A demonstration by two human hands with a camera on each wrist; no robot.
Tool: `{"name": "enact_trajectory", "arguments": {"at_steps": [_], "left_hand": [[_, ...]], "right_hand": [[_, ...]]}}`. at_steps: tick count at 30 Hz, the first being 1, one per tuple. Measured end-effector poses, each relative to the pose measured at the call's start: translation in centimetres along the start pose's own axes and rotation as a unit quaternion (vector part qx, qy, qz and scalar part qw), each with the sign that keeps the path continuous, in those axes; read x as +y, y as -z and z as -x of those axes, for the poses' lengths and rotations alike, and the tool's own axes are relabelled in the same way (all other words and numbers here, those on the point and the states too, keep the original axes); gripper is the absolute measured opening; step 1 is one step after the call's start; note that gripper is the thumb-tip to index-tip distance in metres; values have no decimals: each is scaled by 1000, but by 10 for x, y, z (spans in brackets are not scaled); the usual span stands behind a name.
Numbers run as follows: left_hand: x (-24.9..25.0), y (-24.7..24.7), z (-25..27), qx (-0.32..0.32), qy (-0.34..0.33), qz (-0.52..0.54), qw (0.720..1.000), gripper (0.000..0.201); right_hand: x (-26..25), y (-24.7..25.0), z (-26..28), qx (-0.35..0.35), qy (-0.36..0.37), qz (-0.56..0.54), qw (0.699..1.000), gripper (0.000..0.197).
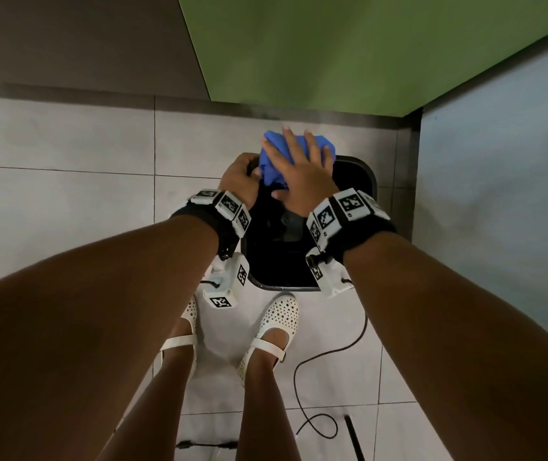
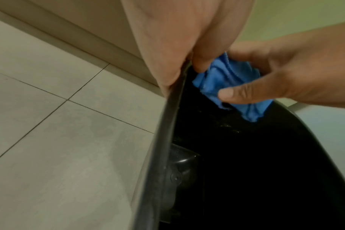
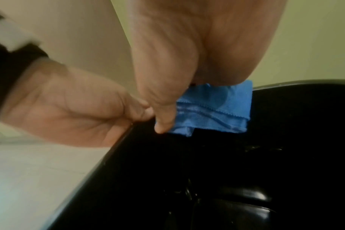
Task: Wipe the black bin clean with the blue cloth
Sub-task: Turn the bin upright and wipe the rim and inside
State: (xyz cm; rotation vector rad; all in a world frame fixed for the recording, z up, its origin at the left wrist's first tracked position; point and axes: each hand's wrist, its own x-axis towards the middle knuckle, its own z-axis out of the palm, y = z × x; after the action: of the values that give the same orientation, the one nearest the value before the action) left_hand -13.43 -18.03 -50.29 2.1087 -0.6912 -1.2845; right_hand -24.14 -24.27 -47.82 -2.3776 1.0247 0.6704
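The black bin (image 1: 371,176) stands open on the floor in front of my feet, in a wall corner. My left hand (image 1: 244,176) grips its left rim (image 2: 168,124), fingers curled over the edge. My right hand (image 1: 297,169) holds the crumpled blue cloth (image 1: 271,161) on the bin's far-left rim, fingers spread on top and thumb under it inside the bin. In the left wrist view the right hand (image 2: 276,74) pinches the cloth (image 2: 223,80) between thumb and fingers. The right wrist view shows the cloth (image 3: 217,112) hanging against the glossy inner wall (image 3: 207,171) beside my left hand (image 3: 69,109).
A green wall (image 1: 365,44) and a pale blue wall (image 1: 498,161) meet just behind the bin. The floor is white tile (image 1: 66,194). A black cable (image 1: 316,394) loops on the floor to the right of my white shoes (image 1: 276,324).
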Motion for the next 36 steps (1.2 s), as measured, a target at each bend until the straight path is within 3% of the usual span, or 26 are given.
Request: {"name": "enact_trajectory", "arguments": {"at_steps": [4,8,12,15,21,28,33,36], "left_hand": [[-6,4,-3,-23,-13,5,1000,37],[-6,3,-2,-33,-11,34,999,38],[-6,2,-3,-30,-9,42,999,34],[-6,-1,0,-18,8,66,998,29],[-4,-10,3,24,44,79,996,24],[-6,-12,8,46,49,76,995,20],[-10,-3,13,47,39,7,998,25],[-8,10,7,-6,-27,-89,996,33]], "right_hand": [[-6,2,-10,84,-22,-10,996,74],[-6,25,-29,-7,4,74,997,70],[-14,20,-34,-1,14,90,996,44],[-8,8,-26,21,-29,30,999,42],[22,-12,1,91,-111,17,990,52],[74,-22,38,79,-295,-125,944,58],[80,-8,8,100,-181,-136,969,49],[70,5,-12,101,-122,-107,981,54]]}}
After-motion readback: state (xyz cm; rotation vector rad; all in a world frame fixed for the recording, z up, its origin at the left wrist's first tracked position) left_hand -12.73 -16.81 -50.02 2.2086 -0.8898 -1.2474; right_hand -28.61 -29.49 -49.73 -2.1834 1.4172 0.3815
